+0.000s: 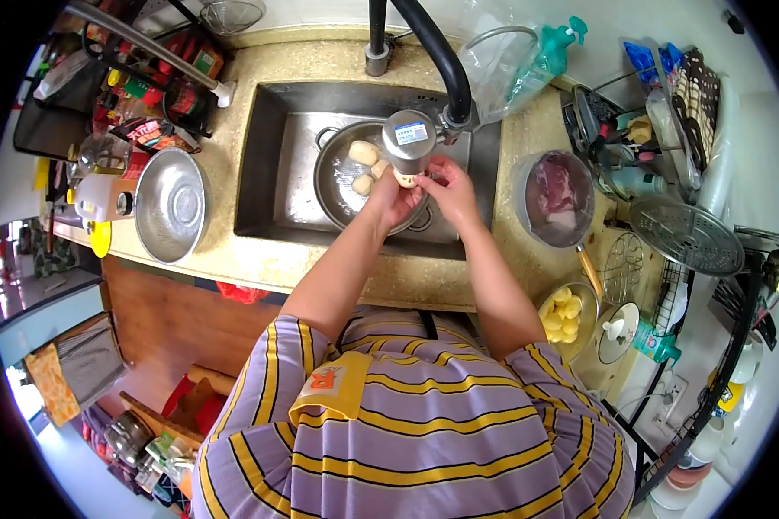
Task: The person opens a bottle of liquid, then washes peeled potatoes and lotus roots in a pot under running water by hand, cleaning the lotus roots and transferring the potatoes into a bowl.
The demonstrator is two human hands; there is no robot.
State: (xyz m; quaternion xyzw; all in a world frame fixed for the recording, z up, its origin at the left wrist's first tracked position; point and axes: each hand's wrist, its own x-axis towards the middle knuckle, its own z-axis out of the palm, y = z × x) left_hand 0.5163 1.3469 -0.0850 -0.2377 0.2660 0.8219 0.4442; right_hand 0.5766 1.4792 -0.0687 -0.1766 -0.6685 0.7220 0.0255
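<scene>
Under the silver faucet head (408,143), my left hand (391,201) is closed around a pale piece of lotus root (406,180) with holes in its cut end. My right hand (450,189) has its fingertips pinched at the same piece from the right side. Both hands are over a round metal pot (327,192) standing in the sink (273,186). Several pale peeled pieces of lotus root (363,153) lie in the pot, left of my hands. The faucet head hides part of the held piece.
An upright metal bowl (172,205) stands left of the sink. To the right are a pan with red meat (561,186) and a bowl of yellow peeled pieces (563,316). A green pump bottle (545,60) stands behind, and a black faucet hose (441,52) arches over the sink.
</scene>
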